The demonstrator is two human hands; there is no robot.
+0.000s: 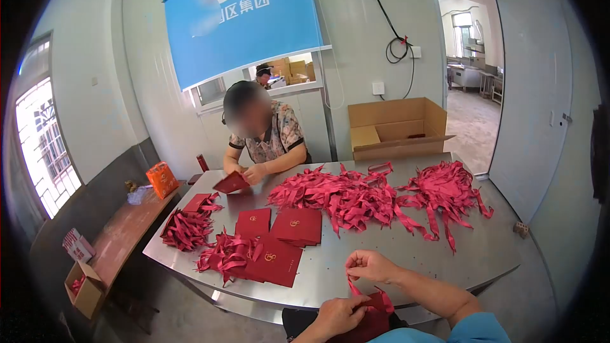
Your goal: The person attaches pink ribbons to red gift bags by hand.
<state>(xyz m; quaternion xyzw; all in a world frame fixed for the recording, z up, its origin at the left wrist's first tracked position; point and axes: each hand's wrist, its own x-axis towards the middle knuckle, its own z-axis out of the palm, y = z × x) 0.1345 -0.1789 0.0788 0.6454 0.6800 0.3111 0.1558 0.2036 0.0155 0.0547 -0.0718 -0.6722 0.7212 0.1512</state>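
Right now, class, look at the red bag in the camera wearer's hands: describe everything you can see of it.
The red bag is dark red and looks like paper or thin card. It sits low in the picture, by the near edge of the metal table; whether they touch is unclear. The left hand holds it, and a pinkish ribbon runs from its top to the right hand. Its lower part is out of view.

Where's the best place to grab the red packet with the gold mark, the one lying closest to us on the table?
Probably by its right edge, coming in from the right. The red packet lies flat with bare tabletop along that side, while pink ribbons crowd its left. Thumb above, fingers easing under the edge should suit that flat shape.
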